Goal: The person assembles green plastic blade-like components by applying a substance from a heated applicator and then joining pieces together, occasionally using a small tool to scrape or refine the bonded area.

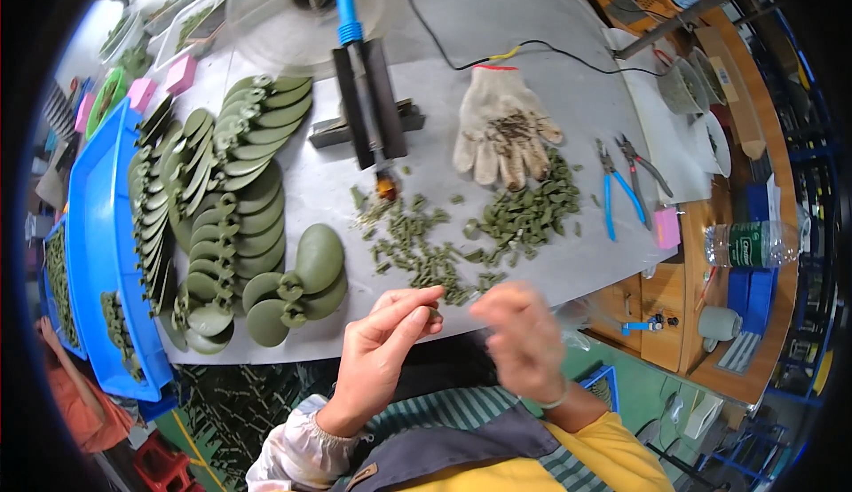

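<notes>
At the table's near edge, my left hand (382, 341) is closed in a pinch on a small dark green piece (433, 314), which its fingers partly cover. Close by on the right, my right hand (524, 341) is smeared by motion, so its fingers cannot be read. Beyond both hands lie two loose heaps of small green pieces, a thinner heap (413, 248) and a denser heap (532, 212). Left of them, green oval discs (257, 217) joined along knobbly stems are stacked in overlapping rows.
A blue-handled soldering iron (346, 13) rests in a metal stand, its cable running right. A stained work glove (504, 124) touches the denser heap. Blue-handled pliers (612, 192) and cutters (641, 168) lie right. A blue tray (102, 217) stands left; a plastic bottle (750, 245) lies right.
</notes>
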A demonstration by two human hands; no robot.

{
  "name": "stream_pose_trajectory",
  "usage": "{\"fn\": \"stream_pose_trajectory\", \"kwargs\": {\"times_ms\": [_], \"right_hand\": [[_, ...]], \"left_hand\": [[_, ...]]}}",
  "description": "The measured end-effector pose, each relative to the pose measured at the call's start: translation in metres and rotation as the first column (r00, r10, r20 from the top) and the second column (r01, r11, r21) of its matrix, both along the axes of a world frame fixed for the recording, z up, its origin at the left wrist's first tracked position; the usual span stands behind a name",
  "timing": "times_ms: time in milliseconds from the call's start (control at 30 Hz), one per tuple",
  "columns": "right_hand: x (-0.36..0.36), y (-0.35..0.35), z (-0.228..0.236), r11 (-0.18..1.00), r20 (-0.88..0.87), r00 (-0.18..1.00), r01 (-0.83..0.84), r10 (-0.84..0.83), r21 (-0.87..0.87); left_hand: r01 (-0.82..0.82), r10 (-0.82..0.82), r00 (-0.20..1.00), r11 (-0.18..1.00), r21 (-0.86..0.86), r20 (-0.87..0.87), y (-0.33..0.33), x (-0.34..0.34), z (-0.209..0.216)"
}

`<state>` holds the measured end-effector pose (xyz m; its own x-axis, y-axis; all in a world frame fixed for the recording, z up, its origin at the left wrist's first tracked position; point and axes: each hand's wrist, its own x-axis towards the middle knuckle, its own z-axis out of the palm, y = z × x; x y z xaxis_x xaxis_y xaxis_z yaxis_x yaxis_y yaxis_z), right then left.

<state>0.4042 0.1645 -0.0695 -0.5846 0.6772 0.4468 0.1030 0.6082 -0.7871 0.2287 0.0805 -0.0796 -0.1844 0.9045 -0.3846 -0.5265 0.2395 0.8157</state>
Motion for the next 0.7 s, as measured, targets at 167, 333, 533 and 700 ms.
{"fn": "stream_pose_trajectory", "kwargs": {"times_ms": [167,333,533,700], "right_hand": [[-0.012,0.011,0.022,0.897,-0.114,0.993,-0.037,-0.015,-0.440],[-0.024,0.007,0.025,0.942,-0.023,0.998,-0.063,0.059,-0.330],[-0.039,0.004,0.027,0.927,0.032,0.998,-0.037,0.053,-0.373],[-0.047,0.005,0.027,0.947,0.067,0.994,-0.063,0.088,-0.315]], "left_hand": [[-0.026,0.033,0.989,0.999,-0.046,0.144,-0.009,-0.020,-0.001],[-0.084,0.084,0.996,0.996,0.015,-0.028,-0.015,-0.029,-0.013],[0.005,0.092,0.895,0.976,0.217,-0.437,-0.014,-0.040,-0.022],[0.017,0.140,0.838,0.959,0.282,-0.528,-0.013,-0.044,-0.021]]}}
